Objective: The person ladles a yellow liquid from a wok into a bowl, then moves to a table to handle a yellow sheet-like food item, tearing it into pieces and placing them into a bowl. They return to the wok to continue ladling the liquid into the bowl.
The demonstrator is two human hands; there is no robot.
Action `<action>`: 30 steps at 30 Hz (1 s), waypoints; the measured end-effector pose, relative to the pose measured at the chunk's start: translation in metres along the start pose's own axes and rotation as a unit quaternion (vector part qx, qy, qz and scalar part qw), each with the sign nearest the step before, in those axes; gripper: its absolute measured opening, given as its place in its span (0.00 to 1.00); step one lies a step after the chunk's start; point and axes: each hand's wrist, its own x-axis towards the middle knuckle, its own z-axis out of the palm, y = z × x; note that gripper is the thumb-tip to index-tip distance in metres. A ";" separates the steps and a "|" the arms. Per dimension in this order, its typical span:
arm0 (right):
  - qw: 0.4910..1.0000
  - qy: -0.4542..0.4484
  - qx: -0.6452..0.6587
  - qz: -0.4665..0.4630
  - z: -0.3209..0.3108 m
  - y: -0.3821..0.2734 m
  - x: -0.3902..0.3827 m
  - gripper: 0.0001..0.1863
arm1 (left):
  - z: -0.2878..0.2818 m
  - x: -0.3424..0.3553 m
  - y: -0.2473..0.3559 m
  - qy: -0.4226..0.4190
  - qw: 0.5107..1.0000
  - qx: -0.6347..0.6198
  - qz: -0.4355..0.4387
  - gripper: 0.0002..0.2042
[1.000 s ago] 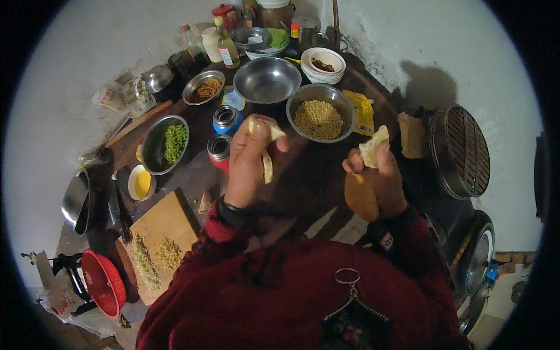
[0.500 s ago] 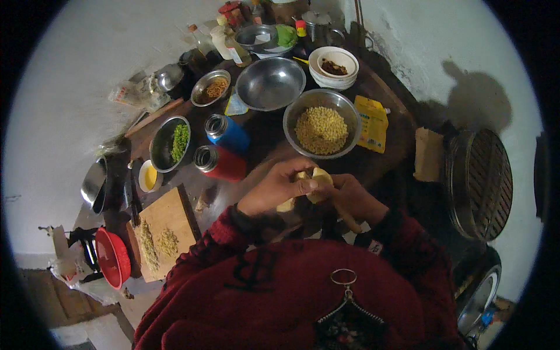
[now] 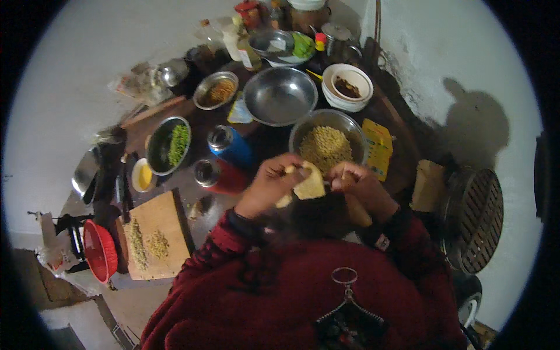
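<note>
The left hand (image 3: 269, 185) has its grip closed on a pale yellow piece of food (image 3: 310, 185), which is in the air above the worktop (image 3: 269, 140), near the steel bowl (image 3: 357, 140). The right hand (image 3: 367, 189) has bent fingers beside this piece, and its grip keeps a brown piece (image 3: 357, 212) under the palm.

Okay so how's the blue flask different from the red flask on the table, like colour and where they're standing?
The blue flask has a blue body, while the red flask is red. The blue flask stands farther from the person; the red flask is nearer. The red flask is also closer to the left hand than the blue flask is. Both share open steel mouths and look similar in size.
</note>
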 end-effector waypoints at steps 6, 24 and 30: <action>0.973 0.065 0.157 -0.159 -0.027 -0.020 0.023 0.15 | -0.004 0.021 -0.010 -0.042 0.997 -0.056 -0.024 0.03; 0.957 -0.063 0.221 -0.176 -0.046 -0.076 0.113 0.20 | 0.009 0.071 0.035 0.015 0.997 -0.060 0.043 0.08; 0.943 -0.138 0.284 -0.104 -0.009 -0.076 0.139 0.20 | -0.020 0.045 0.036 0.011 0.995 -0.098 0.029 0.10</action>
